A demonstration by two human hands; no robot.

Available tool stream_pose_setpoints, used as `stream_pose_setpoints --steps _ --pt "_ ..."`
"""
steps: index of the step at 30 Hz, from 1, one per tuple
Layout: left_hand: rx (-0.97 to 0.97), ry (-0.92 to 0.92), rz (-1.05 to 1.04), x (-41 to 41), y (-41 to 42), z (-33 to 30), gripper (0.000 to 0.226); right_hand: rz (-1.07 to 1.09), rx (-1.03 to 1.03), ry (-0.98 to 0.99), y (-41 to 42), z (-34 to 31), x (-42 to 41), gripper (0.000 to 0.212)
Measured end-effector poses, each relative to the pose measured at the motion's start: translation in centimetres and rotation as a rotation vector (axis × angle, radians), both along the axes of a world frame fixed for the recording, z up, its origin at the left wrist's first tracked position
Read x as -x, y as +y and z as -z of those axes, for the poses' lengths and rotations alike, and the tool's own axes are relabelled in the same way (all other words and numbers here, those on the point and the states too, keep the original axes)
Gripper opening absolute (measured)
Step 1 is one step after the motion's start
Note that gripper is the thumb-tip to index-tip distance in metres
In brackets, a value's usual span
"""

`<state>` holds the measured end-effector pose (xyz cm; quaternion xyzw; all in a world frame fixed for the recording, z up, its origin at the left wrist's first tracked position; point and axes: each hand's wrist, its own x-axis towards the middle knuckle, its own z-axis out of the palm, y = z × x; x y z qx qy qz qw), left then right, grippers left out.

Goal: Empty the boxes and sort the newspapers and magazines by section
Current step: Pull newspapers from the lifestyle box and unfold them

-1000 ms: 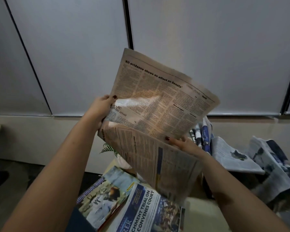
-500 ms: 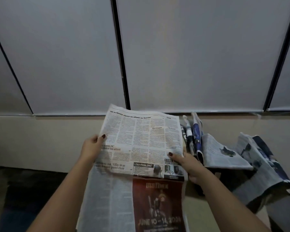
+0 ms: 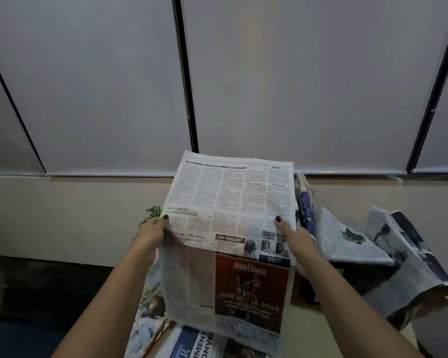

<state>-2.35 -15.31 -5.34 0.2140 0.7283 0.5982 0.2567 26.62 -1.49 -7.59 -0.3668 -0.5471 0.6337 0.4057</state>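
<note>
Two bare hands hold one folded newspaper (image 3: 230, 228) upright at the centre of the view, in front of grey window blinds (image 3: 88, 86). At 9 o'clock of the paper, the left hand (image 3: 150, 235) grips its left edge, thumb on the front; the fingers behind are hidden. At 3 o'clock, the right hand (image 3: 299, 241) pinches the right edge, thumb lying on the page and fingers curled behind. Both thumbnails wear dark polish.

Readable print: the headline "All evidence shows no attack on Senate" along the top, "wants SC to prohibit his arrest" by the left thumb, a "LOAN PROBLEMS?" advert, and on the hanging lower half a red advert reading "mafbex" and "JUNE 10 – 14, 2024". Body text is too small to make out.

At 6 o'clock, partly covered by the held paper, lie a glossy magazine (image 3: 148, 316) and a blue-headed newspaper (image 3: 192, 344), its title cut off by the frame. At 3 o'clock, more newspapers (image 3: 347, 241) slump over a dark box (image 3: 352, 277), mostly hidden. A green plant frond (image 3: 151, 213) peeks out at 9 o'clock.
</note>
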Motion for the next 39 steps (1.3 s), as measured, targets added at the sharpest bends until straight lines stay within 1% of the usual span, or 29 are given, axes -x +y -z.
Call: stream_pose_setpoints --steps 2,3,6,8,9,11,13,15,18,19,22,24,26,28,30,31,33,34,35,37,38,39 --pt "-0.127 -0.082 -0.066 -0.5 0.5 -1.3 0.02 0.048 0.006 0.05 -0.1 -1.2 0.4 0.043" --pt "-0.203 -0.09 -0.101 -0.9 0.4 -2.0 0.02 0.067 0.004 0.075 -0.1 -1.7 0.6 0.043" --pt "-0.398 -0.021 -0.156 -2.6 -0.8 -3.3 0.02 0.086 -0.019 0.119 -0.4 -2.5 0.9 0.038" --pt "-0.428 0.002 -0.228 -4.0 -2.1 -3.1 0.026 0.065 -0.017 0.087 -0.9 -1.8 0.6 0.033" --pt "-0.409 0.004 -0.269 -4.5 -2.8 -2.6 0.028 0.049 -0.008 0.053 -1.3 -1.0 0.4 0.036" --pt "-0.348 -0.027 -0.337 -5.3 -4.6 -0.2 0.024 -0.032 0.034 -0.057 -2.4 1.7 -0.4 0.05" --pt "-0.273 -0.054 -0.35 -6.2 -7.0 4.0 0.02 -0.158 0.112 -0.17 -4.0 5.6 -1.6 0.057" --pt "-0.161 -0.052 -0.337 -7.2 -9.8 8.6 0.02 -0.257 0.212 -0.266 -5.5 9.6 -3.0 0.05" --pt "0.042 -0.132 -0.367 -8.6 -13.8 14.6 0.023 -0.357 0.316 -0.396 -8.0 14.0 -5.1 0.025" --pt "0.117 -0.169 -0.355 -8.9 -15.0 16.2 0.023 -0.362 0.339 -0.443 -8.6 14.9 -5.5 0.02" --pt "0.349 -0.229 -0.263 -9.8 -17.7 19.7 0.02 -0.322 0.386 -0.572 -9.9 17.0 -6.4 0.018" --pt "0.451 -0.255 -0.213 -10.5 -18.7 20.8 0.024 -0.288 0.397 -0.634 -10.3 17.9 -6.7 0.016" --pt "0.495 -0.282 -0.189 -10.9 -19.3 21.2 0.026 -0.274 0.397 -0.679 -10.8 18.2 -7.1 0.013" --pt "0.494 -0.289 -0.18 -11.1 -19.4 21.0 0.029 -0.259 0.384 -0.706 -11.1 18.3 -7.4 0.007" --pt "0.496 -0.317 -0.177 -11.3 -19.3 20.5 0.038 -0.254 0.358 -0.739 -11.2 18.2 -7.5 0.011" --pt "0.492 -0.366 -0.168 -11.3 -19.0 20.2 0.044 -0.244 0.341 -0.75 -11.3 18.2 -7.5 0.016" --pt "0.449 -0.535 -0.137 -11.3 -18.6 19.9 0.051 -0.208 0.323 -0.751 -11.5 18.0 -7.6 0.021" --pt "0.444 -0.602 -0.106 -11.3 -18.3 19.7 0.048 -0.188 0.318 -0.738 -11.4 18.0 -7.6 0.021" --pt "0.456 -0.628 -0.065 -11.5 -18.1 19.4 0.04 -0.169 0.312 -0.725 -11.4 18.0 -7.5 0.019" --pt "0.496 -0.59 0.003 -11.7 -17.6 18.8 0.018 -0.123 0.29 -0.713 -11.4 17.9 -7.5 0.017" --pt "0.496 -0.556 0.004 -11.8 -17.3 18.5 0.013 -0.088 0.274 -0.73 -11.4 17.8 -7.5 0.023" --pt "0.47 -0.538 -0.013 -11.9 -17.0 18.2 0.013 -0.031 0.258 -0.767 -11.3 17.8 -7.5 0.033"
